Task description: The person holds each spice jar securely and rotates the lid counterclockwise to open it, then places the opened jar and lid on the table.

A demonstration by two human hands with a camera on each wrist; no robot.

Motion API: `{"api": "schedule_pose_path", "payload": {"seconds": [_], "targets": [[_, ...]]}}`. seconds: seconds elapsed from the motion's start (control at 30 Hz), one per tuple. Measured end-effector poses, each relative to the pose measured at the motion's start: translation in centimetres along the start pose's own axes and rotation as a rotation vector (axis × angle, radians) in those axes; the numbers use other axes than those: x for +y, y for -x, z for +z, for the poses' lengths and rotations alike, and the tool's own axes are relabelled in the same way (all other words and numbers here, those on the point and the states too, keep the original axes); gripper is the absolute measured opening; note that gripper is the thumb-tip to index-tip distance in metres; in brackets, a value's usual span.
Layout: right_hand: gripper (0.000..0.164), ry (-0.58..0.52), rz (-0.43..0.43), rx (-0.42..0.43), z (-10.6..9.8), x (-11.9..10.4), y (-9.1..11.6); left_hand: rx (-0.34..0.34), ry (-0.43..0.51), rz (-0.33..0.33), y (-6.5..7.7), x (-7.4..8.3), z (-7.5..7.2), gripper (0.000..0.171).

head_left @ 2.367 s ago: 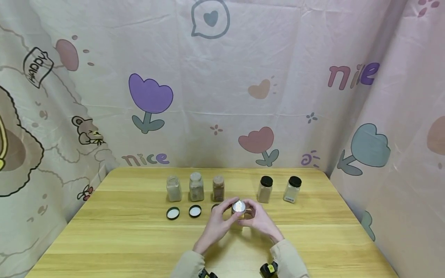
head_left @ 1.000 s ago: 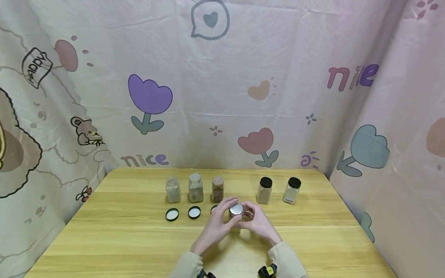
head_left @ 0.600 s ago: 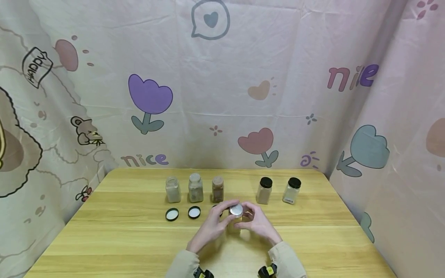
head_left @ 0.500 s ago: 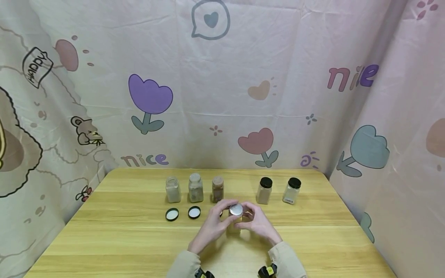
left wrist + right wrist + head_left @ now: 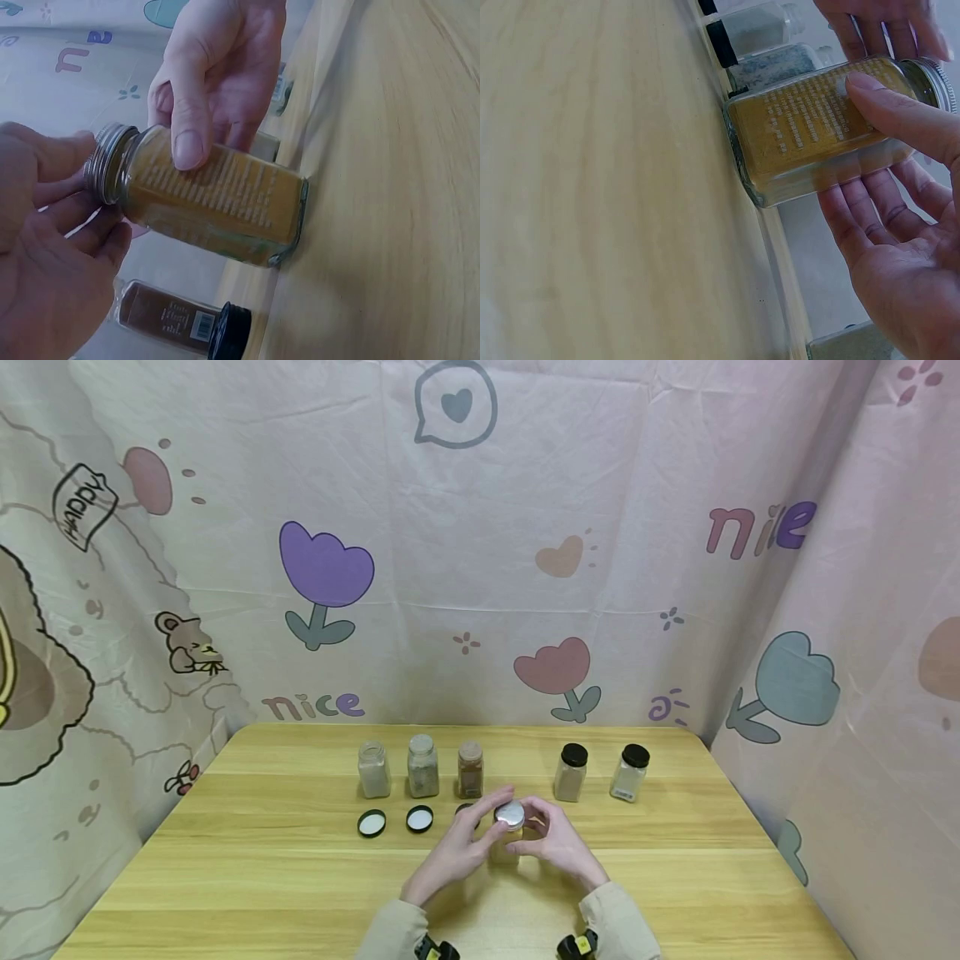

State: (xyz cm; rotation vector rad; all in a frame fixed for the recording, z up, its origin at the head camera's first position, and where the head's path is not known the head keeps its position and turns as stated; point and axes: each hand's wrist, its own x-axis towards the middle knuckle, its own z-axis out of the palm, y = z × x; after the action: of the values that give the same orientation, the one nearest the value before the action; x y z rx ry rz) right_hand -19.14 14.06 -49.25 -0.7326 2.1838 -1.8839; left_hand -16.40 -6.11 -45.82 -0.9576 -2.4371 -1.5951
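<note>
A glass spice jar point(image 5: 214, 195) of yellow-brown powder stands upright between the two hands, its base at the table top. Its silver metal lid point(image 5: 510, 814) faces up. My left hand point(image 5: 459, 850) pinches the ridged lid between thumb and fingers. Around the jar's body, my right hand point(image 5: 558, 845) keeps its grip, thumb across the printed text in the right wrist view. Just behind the left hand lies a black lid point(image 5: 463, 810), partly hidden by the fingers.
Three jars without black lids stand at the back: a pale one point(image 5: 373, 770), a greyish one point(image 5: 423, 767) and a brown one point(image 5: 470, 770). Two black lids point(image 5: 371, 823) point(image 5: 420, 818) lie upturned before them. Further right stand two black-capped jars point(image 5: 571, 772) point(image 5: 629, 773). A printed curtain point(image 5: 450, 568) hangs behind the table.
The jar has come down slightly and nearer to me since the first frame. My left fingers have shifted around the silver lid, while the right hand stays on the body.
</note>
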Motion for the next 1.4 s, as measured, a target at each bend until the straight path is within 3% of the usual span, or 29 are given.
{"api": "schedule_pose_path", "payload": {"seconds": [0.17,0.37,0.53,0.67,0.87,0.97,1.23,1.4], "targets": [[0.055,0.007,-0.006,0.009,0.0,0.1,0.0,-0.005,0.006,0.020,0.0,-0.2,-0.3,0.043],[0.057,-0.009,-0.004,-0.001,0.0,0.0,0.0,0.133,-0.043,0.064,-0.1,-0.5,0.2,0.037],[0.058,-0.017,0.007,-0.005,0.0,-0.1,0.0,0.210,-0.061,0.008,-0.2,-0.7,0.7,0.039],[0.057,-0.010,0.007,-0.005,0.0,0.0,0.0,0.170,-0.064,0.001,-0.1,-0.6,0.6,0.040],[0.056,-0.012,0.000,-0.003,0.0,-0.1,0.0,0.007,-0.005,0.018,0.1,-0.5,-0.2,0.038],[0.056,-0.012,0.000,0.000,0.0,-0.1,0.0,-0.030,0.020,0.026,0.1,-0.4,-0.4,0.037],[0.058,-0.006,0.002,0.006,0.0,0.0,0.0,0.084,-0.060,0.086,0.0,-0.8,-0.2,0.034],[0.058,-0.015,-0.009,-0.007,0.0,-0.1,0.1,0.156,-0.083,0.063,0.0,-0.9,0.2,0.036]]}}
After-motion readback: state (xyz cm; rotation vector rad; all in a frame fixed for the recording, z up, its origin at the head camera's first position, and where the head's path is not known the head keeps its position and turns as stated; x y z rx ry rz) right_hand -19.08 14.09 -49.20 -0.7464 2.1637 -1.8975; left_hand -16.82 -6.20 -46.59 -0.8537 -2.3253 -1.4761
